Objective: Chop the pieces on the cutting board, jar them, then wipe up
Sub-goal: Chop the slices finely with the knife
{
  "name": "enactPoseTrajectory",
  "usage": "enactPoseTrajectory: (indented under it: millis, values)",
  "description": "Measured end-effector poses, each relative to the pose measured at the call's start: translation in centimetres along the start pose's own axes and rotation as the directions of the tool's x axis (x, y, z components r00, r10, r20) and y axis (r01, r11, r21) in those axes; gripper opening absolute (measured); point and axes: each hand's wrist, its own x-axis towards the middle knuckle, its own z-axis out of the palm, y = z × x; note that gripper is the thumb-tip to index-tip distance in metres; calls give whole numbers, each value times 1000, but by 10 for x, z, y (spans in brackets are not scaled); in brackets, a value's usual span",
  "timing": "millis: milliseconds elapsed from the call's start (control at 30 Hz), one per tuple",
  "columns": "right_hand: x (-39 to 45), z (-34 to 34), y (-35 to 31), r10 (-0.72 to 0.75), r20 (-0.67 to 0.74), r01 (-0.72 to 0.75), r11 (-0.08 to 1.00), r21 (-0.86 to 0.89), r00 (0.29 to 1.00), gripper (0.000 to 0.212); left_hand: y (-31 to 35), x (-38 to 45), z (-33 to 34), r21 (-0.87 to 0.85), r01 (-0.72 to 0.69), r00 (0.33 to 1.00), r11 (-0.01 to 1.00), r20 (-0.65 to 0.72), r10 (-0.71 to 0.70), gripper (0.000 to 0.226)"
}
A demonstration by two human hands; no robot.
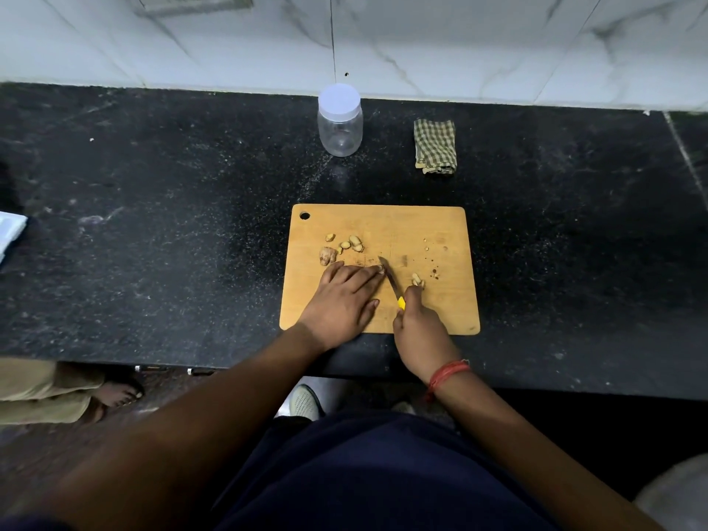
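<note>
- The cutting board (440,228) lies flat on the dark counter (153,224), right in front of the person, so both hands can reach it.
- The left hand (343,300) lies flat on the board with its fingers straight. Its fingertips (377,270) press down on a small piece right beside the blade. I think this stops the piece from rolling away.
- The right hand (415,323) is curled around the yellow handle of the knife (390,278). The blade points toward 11 o'clock, and its tip sits by the left fingertips, ready to cut.
- More pieces (344,245) wait in a little pile at 11 o'clock from the left hand. They look whole, so I think they are not chopped yet.
- A few cut bits (417,279) lie at 1 o'clock from the right hand, pushed aside from the knife.
- The jar (340,126) stands up at 12 o'clock from the board, well apart from it. Its white lid is on and it looks empty, so nothing is jarred yet.
- The folded checked cloth (435,146) lies at 3 o'clock from the jar, near it. It waits for the wiping at the end.
</note>
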Motion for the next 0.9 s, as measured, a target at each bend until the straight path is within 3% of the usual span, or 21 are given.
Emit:
enactPoseTrajectory:
  millis: [300,600,900]
  values:
    - [0,0,-2,-1,-13,1,1000,-8,1000,40,1,-1,2,-7,-3,1000,1000,-31,3,53]
    - [15,-2,-13,183,194,-162,979,-121,964,48,3,-1,1,29,-2,1000,1000,-28,3,53]
    - [6,-7,-13,168,225,-143,982,-122,960,52,13,-2,4,56,18,1000,998,-25,-17,51]
